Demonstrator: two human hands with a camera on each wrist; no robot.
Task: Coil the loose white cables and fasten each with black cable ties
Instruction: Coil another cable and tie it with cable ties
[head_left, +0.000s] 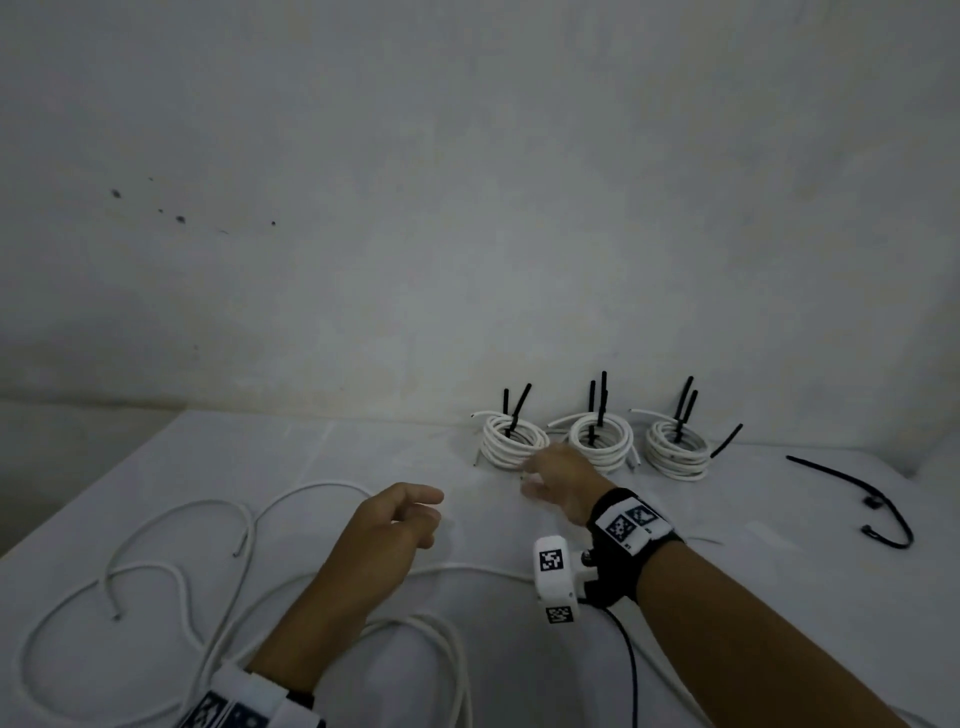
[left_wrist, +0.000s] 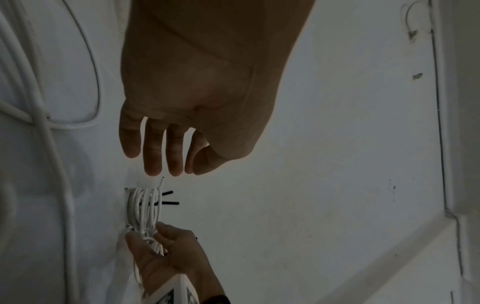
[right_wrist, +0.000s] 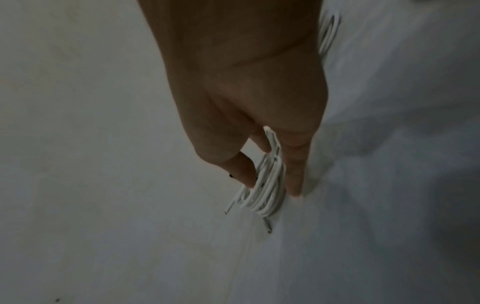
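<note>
Three white cable coils stand in a row at the back of the table, each bound with black ties: the left coil (head_left: 511, 444), the middle coil (head_left: 600, 441) and the right coil (head_left: 675, 449). My right hand (head_left: 545, 480) reaches the near edge of the left coil. In the right wrist view its thumb and fingers straddle that coil (right_wrist: 262, 197) and pinch it. My left hand (head_left: 410, 514) hovers just left of it with relaxed fingers and holds nothing. In the left wrist view its fingers (left_wrist: 153, 152) hang straight above the coil (left_wrist: 145, 207). Loose white cable (head_left: 171, 519) lies in loops at the left and front.
Loose black cable ties (head_left: 852, 488) lie on the table (head_left: 363, 447) at the right. Another black tie (head_left: 727, 439) leans beside the right coil. A grey wall (head_left: 467, 208) rises right behind the coils. A black wire (head_left: 631, 670) runs from my right wrist camera.
</note>
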